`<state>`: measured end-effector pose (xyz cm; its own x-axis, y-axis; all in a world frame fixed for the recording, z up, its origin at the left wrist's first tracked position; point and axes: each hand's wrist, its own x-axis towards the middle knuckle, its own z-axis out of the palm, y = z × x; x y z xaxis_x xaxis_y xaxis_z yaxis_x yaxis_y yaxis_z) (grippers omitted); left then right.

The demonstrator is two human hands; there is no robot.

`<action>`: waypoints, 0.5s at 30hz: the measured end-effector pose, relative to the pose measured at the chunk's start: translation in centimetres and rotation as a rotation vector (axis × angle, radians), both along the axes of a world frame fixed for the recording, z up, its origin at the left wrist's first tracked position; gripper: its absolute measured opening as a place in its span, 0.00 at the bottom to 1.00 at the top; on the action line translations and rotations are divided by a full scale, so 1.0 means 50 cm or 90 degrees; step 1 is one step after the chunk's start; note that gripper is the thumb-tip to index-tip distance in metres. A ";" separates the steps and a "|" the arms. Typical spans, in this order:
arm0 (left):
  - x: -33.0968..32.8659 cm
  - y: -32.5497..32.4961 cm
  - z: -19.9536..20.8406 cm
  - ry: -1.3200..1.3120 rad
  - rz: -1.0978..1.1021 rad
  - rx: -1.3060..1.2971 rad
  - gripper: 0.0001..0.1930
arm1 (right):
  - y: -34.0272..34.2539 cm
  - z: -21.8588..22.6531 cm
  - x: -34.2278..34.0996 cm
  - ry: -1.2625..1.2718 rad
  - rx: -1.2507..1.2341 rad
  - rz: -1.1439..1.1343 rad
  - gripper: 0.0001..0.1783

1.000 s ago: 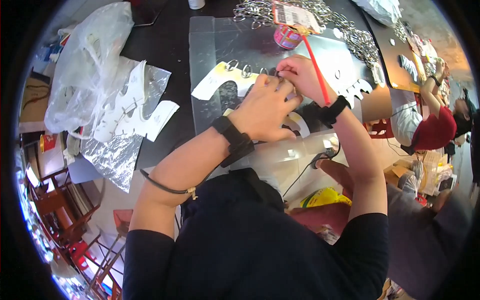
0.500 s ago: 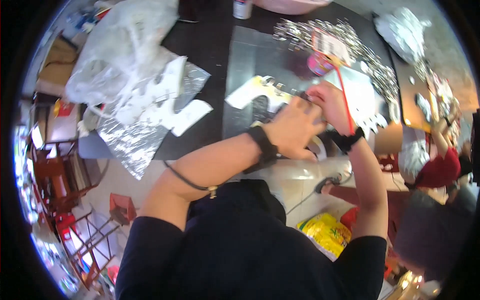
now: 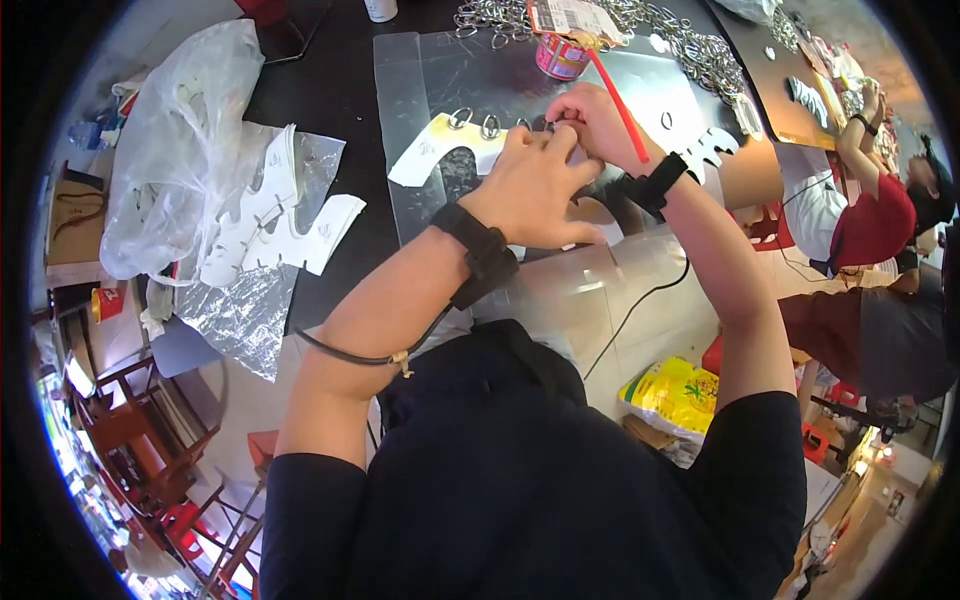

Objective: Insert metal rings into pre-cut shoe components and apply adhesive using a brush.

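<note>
A curved white shoe-upper piece (image 3: 425,152) with metal rings (image 3: 490,127) along its upper edge lies on the clear mat (image 3: 405,105). My left hand (image 3: 530,190) is over its right part, fingers bent down on the edge and thumb stretched out, holding it in place. Beside those fingertips my right hand (image 3: 605,125) is closed in a pinch at the same edge; whatever is between its fingers is hidden. Just beyond stands a pink tub (image 3: 562,58), and a long red stick (image 3: 618,105) slants from it across my right hand. One loose ring (image 3: 667,120) lies to the right.
A heap of metal rings (image 3: 690,45) spreads along the far right. Another white cut piece (image 3: 712,145) lies right of my right wrist. At left are a plastic bag (image 3: 180,130), several white pieces (image 3: 325,235) and silvery film (image 3: 255,335). Another person (image 3: 875,225) sits at right.
The whole view has shifted, so the table's things appear further left and higher. Both hands stay together at the white piece's edge, and more of its ringed left part shows.
</note>
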<state>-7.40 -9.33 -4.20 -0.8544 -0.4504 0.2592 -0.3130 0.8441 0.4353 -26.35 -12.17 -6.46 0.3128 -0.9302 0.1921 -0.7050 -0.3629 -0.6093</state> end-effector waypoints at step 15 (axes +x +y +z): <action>0.113 0.203 0.003 0.021 0.009 0.051 0.28 | 0.010 0.047 -0.025 -0.048 0.118 -0.109 0.12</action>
